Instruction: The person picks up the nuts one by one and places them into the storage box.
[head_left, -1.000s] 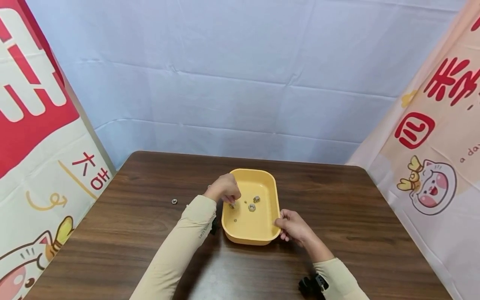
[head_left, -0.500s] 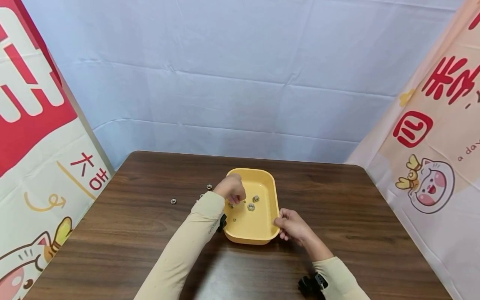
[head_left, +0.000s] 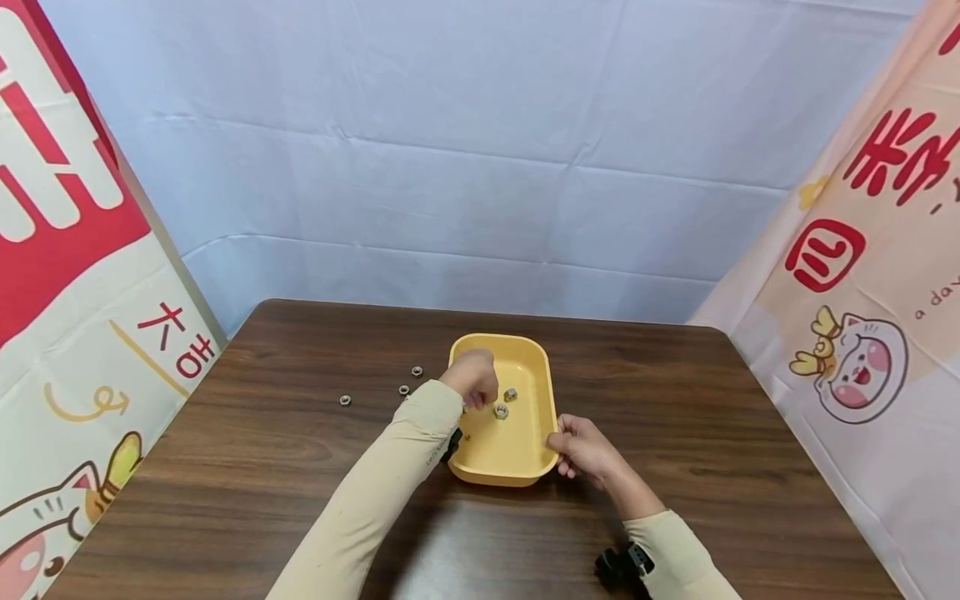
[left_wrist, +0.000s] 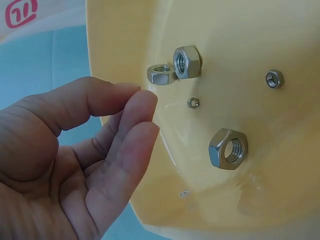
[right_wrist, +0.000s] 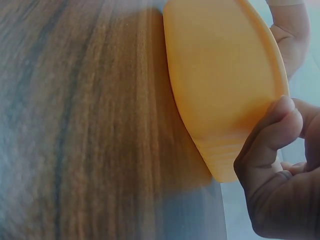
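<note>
A shallow yellow plastic tray (head_left: 504, 480) stands on the table, with several metal hex nuts of different sizes inside. My left hand (head_left: 476, 379) is over the tray's left half. In the left wrist view its fingers (left_wrist: 137, 150) are bent with the tips drawn together, and no object shows between them. Near those fingertips lie a nut on its flat (left_wrist: 160, 75), a larger nut standing on edge (left_wrist: 187, 62) and a tiny nut (left_wrist: 193, 103). A big nut (left_wrist: 228, 149) sits farther off. My right hand (head_left: 587, 452) pinches the tray's right rim near its front corner.
Left of the tray, three loose nuts lie on the dark wooden table (head_left: 225, 500): one far left (head_left: 345, 400), one at the back (head_left: 417, 371), one near the left sleeve (head_left: 404, 390). Cloth hangs behind and at both sides.
My left hand has moved right, farther over the tray, uncovering the loose nuts beside the left sleeve. My right hand keeps its grip on the rim.
</note>
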